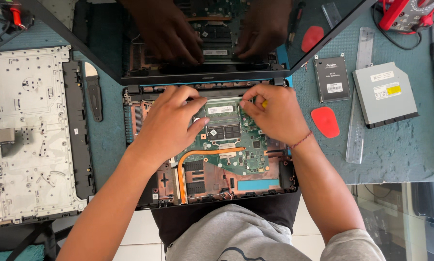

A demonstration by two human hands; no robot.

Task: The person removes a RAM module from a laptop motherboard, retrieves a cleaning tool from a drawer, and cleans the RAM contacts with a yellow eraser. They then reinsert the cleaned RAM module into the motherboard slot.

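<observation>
An opened laptop base (284, 174) lies in front of me with its green motherboard (246, 154) and a copper heat pipe (202, 154) exposed. My left hand (171, 123) rests on the board's upper left, its fingertips at the left end of the memory module (222, 121). My right hand (275, 113) presses at the module's right end, with something small and yellow at its fingers. The laptop's dark screen (106, 43) stands open behind and mirrors both hands.
The removed keyboard cover (28, 135) lies upside down at the left, a black pry tool (95, 94) beside it. To the right lie a black solid-state drive (331, 79), two red picks (325, 122), a clear ruler (359, 106), a grey optical drive (383, 94) and a red multimeter (410, 14).
</observation>
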